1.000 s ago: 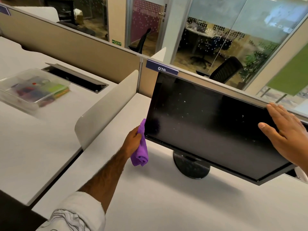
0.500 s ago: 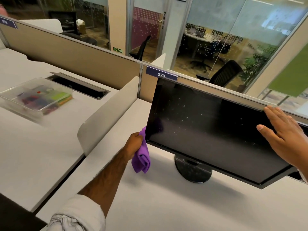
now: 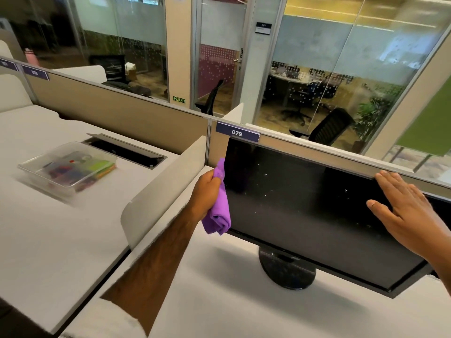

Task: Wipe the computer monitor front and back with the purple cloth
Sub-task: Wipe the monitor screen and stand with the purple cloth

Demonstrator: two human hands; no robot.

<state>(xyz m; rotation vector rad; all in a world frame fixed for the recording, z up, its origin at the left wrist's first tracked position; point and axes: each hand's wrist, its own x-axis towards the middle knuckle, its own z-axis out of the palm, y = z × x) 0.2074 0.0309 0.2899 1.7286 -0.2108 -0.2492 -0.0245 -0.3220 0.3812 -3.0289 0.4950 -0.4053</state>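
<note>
The computer monitor [image 3: 317,211] stands on its round base [image 3: 288,270] on the white desk [image 3: 219,301], its dark screen speckled with dust. The left hand [image 3: 207,191] is closed around the bunched purple cloth [image 3: 219,213], which touches the screen's edge at nine o'clock, while the right hand [image 3: 405,211] lies flat with fingers spread over the top corner at about two o'clock. To wipe well, I judge, brace that corner firmly and draw the cloth across towards three o'clock in overlapping, even-pressure passes.
</note>
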